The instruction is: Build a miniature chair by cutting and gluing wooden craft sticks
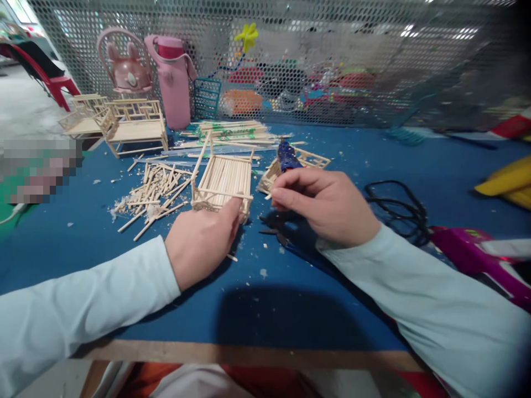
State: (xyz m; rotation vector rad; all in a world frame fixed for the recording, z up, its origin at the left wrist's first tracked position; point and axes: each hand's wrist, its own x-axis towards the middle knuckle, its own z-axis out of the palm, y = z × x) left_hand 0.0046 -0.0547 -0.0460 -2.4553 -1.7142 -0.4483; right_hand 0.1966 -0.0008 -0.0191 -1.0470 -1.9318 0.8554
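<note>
My left hand (203, 249) is closed on the near edge of a small model bench (224, 174) made of thin wooden sticks. Its slatted seat faces up, and the index finger presses on the front rail. To the right, my right hand (336, 207) pinches a short wooden stick (267, 196) between thumb and fingertips, a little apart from the bench. Just behind those fingers, a blue object (287, 157) that I cannot make out stands against another stick frame (313, 158). Beneath the right hand lie dark-jawed pliers (279, 231), their handles partly hidden by the wrist.
Cut sticks (155, 190) lie heaped on the left, longer sticks (232, 132) behind. Two finished-looking stick benches (135, 131) stand back left near a pink bottle (174, 83). A purple glue gun (468, 249) and black cable (400, 213) lie right. Perforated metal (290, 33) bounds the back.
</note>
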